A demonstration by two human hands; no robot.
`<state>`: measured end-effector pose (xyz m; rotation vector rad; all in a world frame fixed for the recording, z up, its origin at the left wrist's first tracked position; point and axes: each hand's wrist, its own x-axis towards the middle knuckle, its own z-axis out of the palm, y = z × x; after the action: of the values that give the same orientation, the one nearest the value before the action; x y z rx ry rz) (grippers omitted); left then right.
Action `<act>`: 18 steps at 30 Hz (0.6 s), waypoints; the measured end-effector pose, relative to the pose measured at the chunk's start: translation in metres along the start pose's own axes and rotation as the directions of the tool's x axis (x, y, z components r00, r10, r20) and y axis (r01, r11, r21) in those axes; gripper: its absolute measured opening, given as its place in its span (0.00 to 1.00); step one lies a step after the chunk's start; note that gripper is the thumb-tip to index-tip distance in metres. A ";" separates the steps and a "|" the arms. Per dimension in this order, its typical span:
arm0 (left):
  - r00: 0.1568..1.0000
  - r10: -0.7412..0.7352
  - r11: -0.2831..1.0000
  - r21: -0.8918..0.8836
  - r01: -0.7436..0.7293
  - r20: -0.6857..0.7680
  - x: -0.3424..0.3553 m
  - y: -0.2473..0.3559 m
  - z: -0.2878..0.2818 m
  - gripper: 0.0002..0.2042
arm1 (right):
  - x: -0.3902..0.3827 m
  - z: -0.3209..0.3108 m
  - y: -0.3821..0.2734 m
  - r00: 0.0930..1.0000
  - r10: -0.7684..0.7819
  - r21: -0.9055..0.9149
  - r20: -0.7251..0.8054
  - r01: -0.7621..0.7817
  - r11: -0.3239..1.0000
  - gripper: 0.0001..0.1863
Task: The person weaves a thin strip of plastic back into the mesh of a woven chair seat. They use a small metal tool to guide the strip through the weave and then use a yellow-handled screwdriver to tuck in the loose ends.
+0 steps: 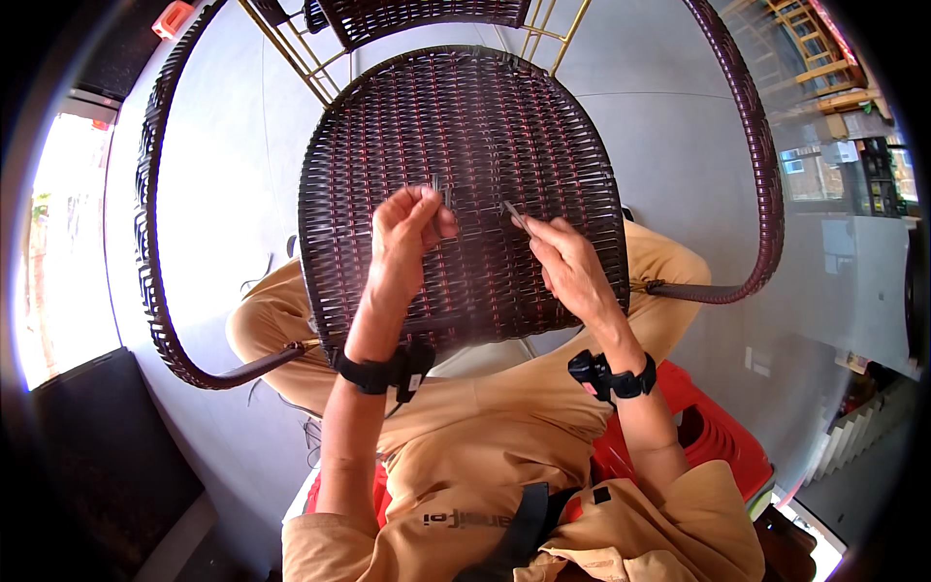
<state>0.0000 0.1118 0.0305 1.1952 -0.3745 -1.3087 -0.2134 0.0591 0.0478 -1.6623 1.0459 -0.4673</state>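
Note:
A dark brown woven wicker seat [398,126] with red flecks lies over my lap between curved wrapped arm rails [761,175]. My left hand [409,221] is closed on small thin upright pieces [436,191], dark or grey, too small to make out, just above the weave at mid-seat. To its right, my right hand [567,257] grips a thin metallic tool [517,216], fingers pointing toward the upper left, with the tool's tip at the weave near the seat's middle. A dark strapped device sits on each wrist.
Gold metal bars [562,48] and another woven panel [417,15] are at the top. A red plastic stool [708,436] is under me. A bright doorway [73,233] is at left, wooden frames [815,53] at upper right, and grey floor [659,136] surrounds the chair.

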 end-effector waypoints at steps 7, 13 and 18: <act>0.996 0.008 0.995 -0.102 -0.018 -0.094 -0.004 -0.024 -0.003 0.06 | 0.034 0.019 -0.024 0.953 -0.303 -0.334 -0.027 0.277 0.901 0.15; 0.992 -0.019 0.998 -0.062 0.011 -0.127 0.000 -0.028 -0.003 0.06 | 0.039 0.035 -0.023 0.947 -0.318 -0.473 -0.048 0.259 0.842 0.16; 0.992 -0.014 0.994 -0.108 0.000 -0.128 -0.004 -0.030 -0.004 0.10 | 0.041 0.041 -0.025 0.950 -0.310 -0.493 -0.046 0.248 0.834 0.15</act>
<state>-0.0144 0.1231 0.0054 1.1835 -0.2048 -1.2350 -0.1516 0.0501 0.0481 -2.2796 1.0703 -0.5343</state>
